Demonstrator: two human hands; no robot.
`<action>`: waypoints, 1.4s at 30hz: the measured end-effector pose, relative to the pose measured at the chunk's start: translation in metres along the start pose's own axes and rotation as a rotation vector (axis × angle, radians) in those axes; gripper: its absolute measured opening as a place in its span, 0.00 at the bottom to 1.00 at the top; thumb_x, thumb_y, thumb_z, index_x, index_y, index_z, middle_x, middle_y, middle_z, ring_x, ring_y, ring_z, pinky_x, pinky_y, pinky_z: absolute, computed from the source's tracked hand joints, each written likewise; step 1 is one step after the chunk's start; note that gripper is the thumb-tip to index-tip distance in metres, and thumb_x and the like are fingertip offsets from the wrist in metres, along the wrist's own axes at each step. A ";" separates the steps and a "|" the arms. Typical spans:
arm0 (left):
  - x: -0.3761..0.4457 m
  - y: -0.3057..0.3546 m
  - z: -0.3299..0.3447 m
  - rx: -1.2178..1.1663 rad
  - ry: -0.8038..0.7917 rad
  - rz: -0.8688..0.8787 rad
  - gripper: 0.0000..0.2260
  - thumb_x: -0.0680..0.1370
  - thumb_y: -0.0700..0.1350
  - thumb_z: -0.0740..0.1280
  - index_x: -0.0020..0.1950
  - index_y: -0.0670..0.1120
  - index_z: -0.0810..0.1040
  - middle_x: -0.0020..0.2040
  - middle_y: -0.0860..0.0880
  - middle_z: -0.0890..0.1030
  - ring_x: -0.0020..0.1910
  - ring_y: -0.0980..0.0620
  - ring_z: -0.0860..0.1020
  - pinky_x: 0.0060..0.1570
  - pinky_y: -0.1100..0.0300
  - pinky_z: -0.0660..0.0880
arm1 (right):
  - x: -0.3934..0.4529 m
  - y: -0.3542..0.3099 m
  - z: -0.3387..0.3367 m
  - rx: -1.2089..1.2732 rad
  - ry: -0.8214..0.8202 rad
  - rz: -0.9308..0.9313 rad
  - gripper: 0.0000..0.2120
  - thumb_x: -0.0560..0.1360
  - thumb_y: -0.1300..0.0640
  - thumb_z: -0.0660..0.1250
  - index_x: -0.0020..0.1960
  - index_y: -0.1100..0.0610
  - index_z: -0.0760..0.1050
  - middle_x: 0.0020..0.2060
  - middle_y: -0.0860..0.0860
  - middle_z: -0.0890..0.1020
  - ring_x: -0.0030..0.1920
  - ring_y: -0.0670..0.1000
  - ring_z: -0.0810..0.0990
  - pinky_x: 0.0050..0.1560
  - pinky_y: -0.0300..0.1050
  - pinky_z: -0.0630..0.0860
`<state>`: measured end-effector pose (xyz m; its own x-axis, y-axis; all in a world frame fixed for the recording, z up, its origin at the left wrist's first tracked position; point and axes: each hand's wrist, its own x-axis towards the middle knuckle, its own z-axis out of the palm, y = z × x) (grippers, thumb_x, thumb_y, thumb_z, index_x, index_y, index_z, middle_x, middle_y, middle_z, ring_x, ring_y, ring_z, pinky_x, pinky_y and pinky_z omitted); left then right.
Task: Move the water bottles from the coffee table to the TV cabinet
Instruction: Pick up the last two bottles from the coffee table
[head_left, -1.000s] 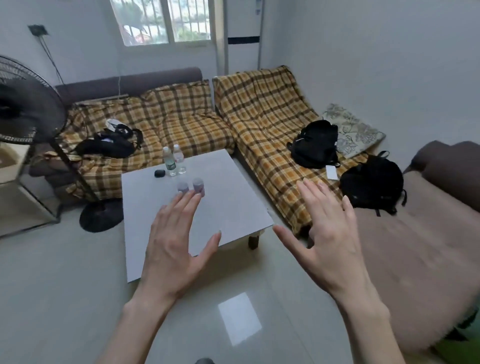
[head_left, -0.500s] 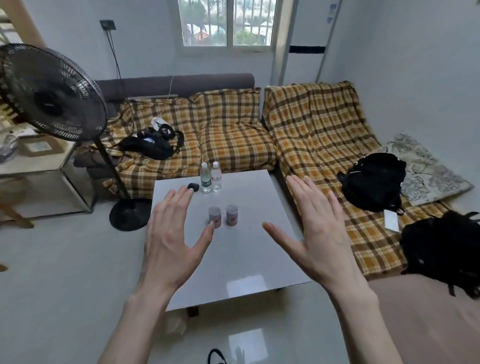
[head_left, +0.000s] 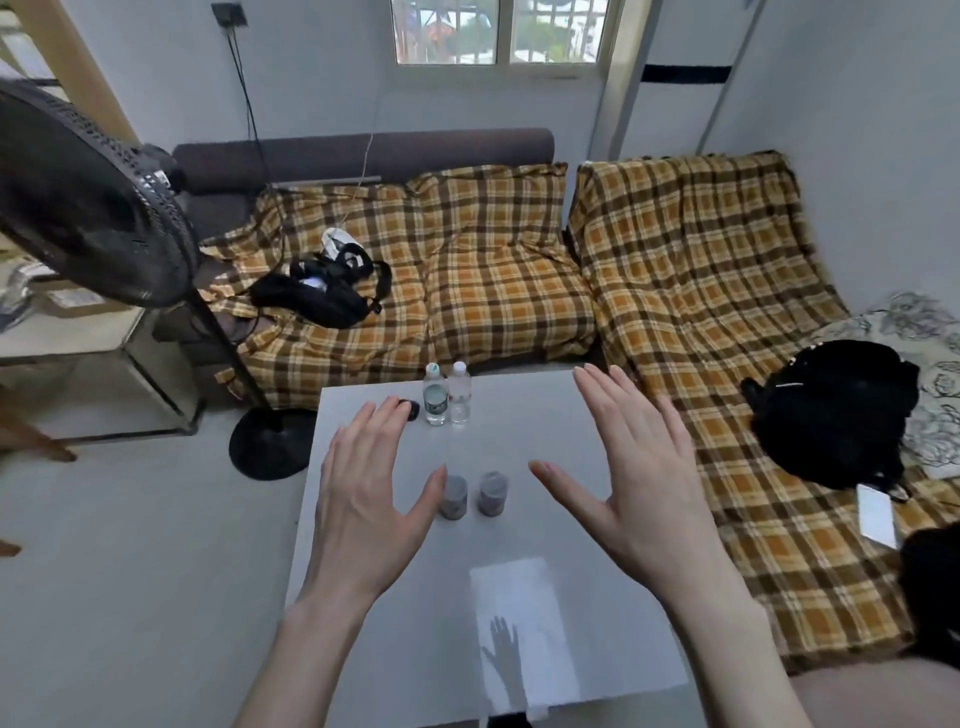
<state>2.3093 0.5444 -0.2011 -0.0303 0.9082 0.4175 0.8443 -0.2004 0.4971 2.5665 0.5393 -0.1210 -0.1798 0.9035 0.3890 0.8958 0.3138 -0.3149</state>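
Observation:
Two clear water bottles stand upright side by side at the far edge of the white coffee table (head_left: 550, 415): one with a green label (head_left: 435, 395), one with a pale label (head_left: 459, 392). Closer to me, two small grey jars (head_left: 453, 496) (head_left: 492, 492) stand in the table's middle. My left hand (head_left: 369, 499) hovers over the table left of the jars, fingers spread, holding nothing. My right hand (head_left: 634, 478) hovers to the right of them, also spread and empty. Neither hand touches a bottle. The TV cabinet is out of sight.
A small black object (head_left: 410, 408) lies left of the bottles. A plaid-covered corner sofa (head_left: 498, 270) wraps the table's far and right sides, with black bags (head_left: 322, 291) (head_left: 836, 410) on it. A black standing fan (head_left: 93, 208) and a glass side table (head_left: 78, 332) stand at left.
The view has swung left and come closer to the table, which now lies straight below my hands. Both hands stay spread and empty, now either side of the two jars.

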 end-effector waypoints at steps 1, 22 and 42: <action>0.010 -0.006 0.010 0.008 -0.005 -0.007 0.32 0.80 0.61 0.62 0.82 0.51 0.63 0.82 0.54 0.65 0.84 0.54 0.57 0.83 0.48 0.56 | 0.015 0.005 0.012 0.008 -0.015 -0.011 0.39 0.78 0.31 0.58 0.81 0.53 0.60 0.80 0.45 0.63 0.81 0.47 0.56 0.81 0.58 0.53; 0.211 -0.121 0.205 0.158 -0.141 -0.122 0.30 0.81 0.54 0.67 0.81 0.47 0.66 0.79 0.50 0.71 0.80 0.50 0.66 0.79 0.48 0.64 | 0.244 0.129 0.256 0.129 -0.331 -0.124 0.39 0.77 0.34 0.63 0.81 0.53 0.60 0.79 0.47 0.64 0.81 0.51 0.59 0.78 0.55 0.59; 0.283 -0.264 0.394 0.157 -0.586 -0.315 0.18 0.81 0.43 0.69 0.71 0.49 0.73 0.66 0.50 0.72 0.65 0.46 0.71 0.56 0.49 0.75 | 0.320 0.160 0.521 -0.107 -0.797 -0.011 0.25 0.79 0.47 0.67 0.73 0.48 0.65 0.65 0.53 0.69 0.60 0.59 0.76 0.48 0.52 0.74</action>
<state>2.2882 0.9991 -0.5137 -0.0302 0.9722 -0.2322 0.9118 0.1220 0.3922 2.4408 1.0309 -0.4982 -0.3883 0.8498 -0.3564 0.9193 0.3303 -0.2140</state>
